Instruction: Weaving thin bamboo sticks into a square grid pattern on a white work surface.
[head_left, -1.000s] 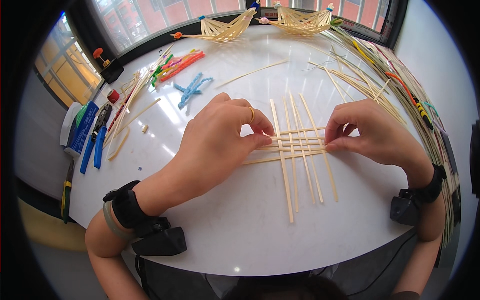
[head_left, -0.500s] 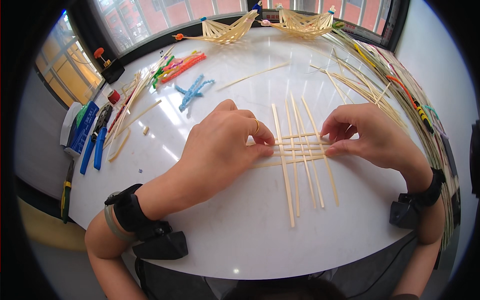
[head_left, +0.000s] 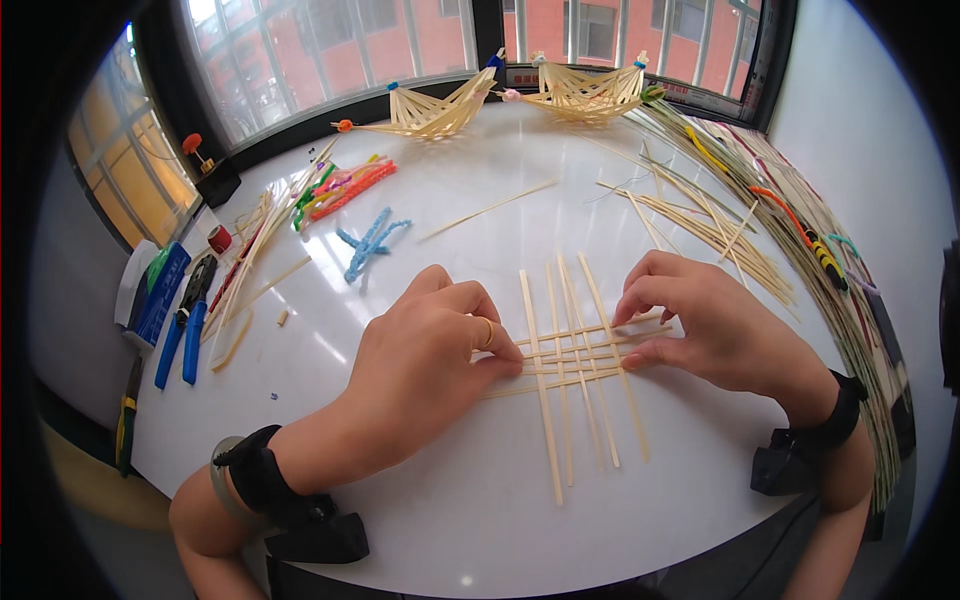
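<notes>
On the white table lies a loose lattice of thin bamboo strips (head_left: 541, 395), with several strips running away from me and several crossing them. My left hand (head_left: 420, 340) is at the lattice's left side, its thumb and index finger pinched on the crossing strips, their ends partly hidden beneath it. At the right side, my right hand (head_left: 715, 330) rests its fingertips and thumb against the outermost lengthwise strip. A gap shows between that thumb and index finger, and crossing strip ends stick out there.
Blue fuzzy stems (head_left: 372, 245) lie beyond my left hand. Blue-handled pliers (head_left: 185, 330) and a tissue pack (head_left: 155, 292) sit at the left. Loose strips (head_left: 705, 222) lie beyond my right hand, beside a long bundle (head_left: 800, 225). Two woven bamboo pieces (head_left: 430, 112) stand by the window.
The whole view has shifted, so the table and both hands appear lower and slightly left. My hands stay at the lattice's two sides; the right thumb and index finger look slightly farther apart.
</notes>
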